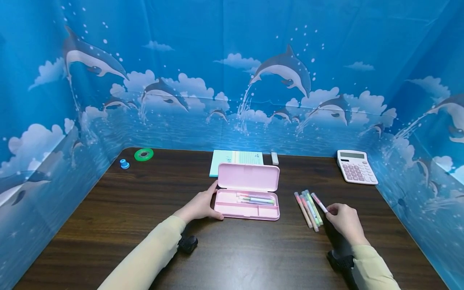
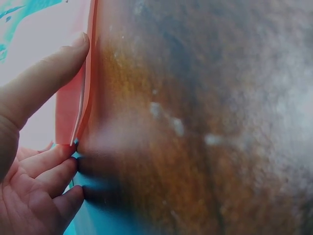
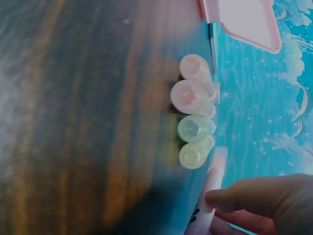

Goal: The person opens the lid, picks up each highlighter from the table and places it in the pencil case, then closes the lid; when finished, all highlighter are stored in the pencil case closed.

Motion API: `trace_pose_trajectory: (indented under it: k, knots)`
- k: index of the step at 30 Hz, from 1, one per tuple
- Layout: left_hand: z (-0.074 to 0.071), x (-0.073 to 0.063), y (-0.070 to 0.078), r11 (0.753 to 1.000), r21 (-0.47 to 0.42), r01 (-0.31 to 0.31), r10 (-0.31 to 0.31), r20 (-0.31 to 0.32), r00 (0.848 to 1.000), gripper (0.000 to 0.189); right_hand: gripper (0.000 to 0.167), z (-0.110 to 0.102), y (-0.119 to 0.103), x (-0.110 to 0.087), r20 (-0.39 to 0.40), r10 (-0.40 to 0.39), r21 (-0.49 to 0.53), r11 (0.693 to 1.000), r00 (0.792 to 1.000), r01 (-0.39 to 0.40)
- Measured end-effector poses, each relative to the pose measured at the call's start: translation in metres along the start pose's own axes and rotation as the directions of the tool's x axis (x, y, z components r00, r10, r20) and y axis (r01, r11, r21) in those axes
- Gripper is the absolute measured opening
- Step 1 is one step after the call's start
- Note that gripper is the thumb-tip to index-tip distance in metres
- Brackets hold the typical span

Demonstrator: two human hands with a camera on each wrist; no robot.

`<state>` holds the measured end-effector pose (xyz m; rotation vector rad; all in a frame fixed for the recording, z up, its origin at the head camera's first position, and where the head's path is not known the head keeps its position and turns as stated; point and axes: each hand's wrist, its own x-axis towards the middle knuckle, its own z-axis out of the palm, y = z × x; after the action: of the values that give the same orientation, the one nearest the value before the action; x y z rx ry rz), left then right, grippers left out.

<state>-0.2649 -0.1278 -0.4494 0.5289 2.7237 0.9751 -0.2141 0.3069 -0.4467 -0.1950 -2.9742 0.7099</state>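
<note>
A pink pencil case [image 1: 248, 214] lies with its lid [image 1: 248, 177] raised and several pens [image 1: 257, 199] in its larger compartment. My left hand [image 1: 198, 205] holds the case's left end, thumb [image 2: 58, 66] on the front edge and the other fingers at the left side. Between thumb and fingers, my right hand [image 1: 343, 219] pinches a white marker with a pinkish cap [image 1: 319, 202], tilted beside the loose markers. To its left lie several capped markers [image 1: 308, 211] in pink, blue and green, side by side; their ends [image 3: 190, 95] face the right wrist camera.
A pale green booklet [image 1: 221, 158] lies behind the case, with a white eraser [image 1: 274, 158] to its right. At the back right is a calculator [image 1: 357, 167]. A green tape roll [image 1: 143, 154] and a small blue object [image 1: 124, 164] lie at the back left. Dolphin-print cloth surrounds the table.
</note>
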Motion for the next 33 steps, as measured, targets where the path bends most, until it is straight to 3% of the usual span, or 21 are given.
trace_pose_trajectory:
  k: [10,20,33]
  knots:
    - [0.004,0.002,-0.004,1.000,0.002,-0.008,0.008,0.006,1.000,0.124,0.013,-0.001,-0.023,0.000,-0.042,-0.099,0.027,0.995,0.994,0.100]
    - [0.003,0.002,-0.003,1.000,0.007,0.005,-0.005,-0.011,1.000,0.125,0.012,0.012,-0.053,0.006,-0.065,-0.188,0.003,0.982,0.980,0.189]
    - [0.003,0.001,-0.001,1.000,0.020,0.024,-0.024,-0.007,1.000,0.123,0.011,0.038,-0.102,0.010,-0.021,-0.302,-0.007,0.953,0.953,0.302]
